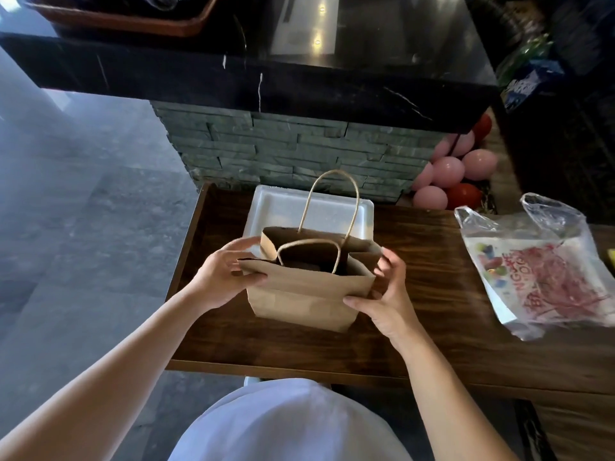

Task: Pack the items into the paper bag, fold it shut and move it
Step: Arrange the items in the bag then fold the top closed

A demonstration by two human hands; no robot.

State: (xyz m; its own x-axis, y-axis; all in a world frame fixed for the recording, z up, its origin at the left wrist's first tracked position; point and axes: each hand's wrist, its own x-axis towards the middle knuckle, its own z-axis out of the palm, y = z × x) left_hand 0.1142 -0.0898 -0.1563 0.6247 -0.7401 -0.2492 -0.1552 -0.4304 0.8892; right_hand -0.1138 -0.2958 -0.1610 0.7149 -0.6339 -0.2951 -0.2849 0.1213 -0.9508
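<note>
brown paper bag with twisted paper handles (309, 294) upright, mouth open, mid dark wooden bench (416, 261), just before white foam tray (283, 207). left hand (223, 274) fingers pinch left rim; right hand (382, 294) fingers pinch right rim. printed clear plastic bag (539, 271) at right.

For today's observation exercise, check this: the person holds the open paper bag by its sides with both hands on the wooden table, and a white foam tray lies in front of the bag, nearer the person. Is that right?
One detail is wrong. In the head view the white foam tray lies behind the paper bag, on the far side from the person, not nearer. The rest holds: left hand and right hand grip the open bag's sides on the wooden table.
</note>
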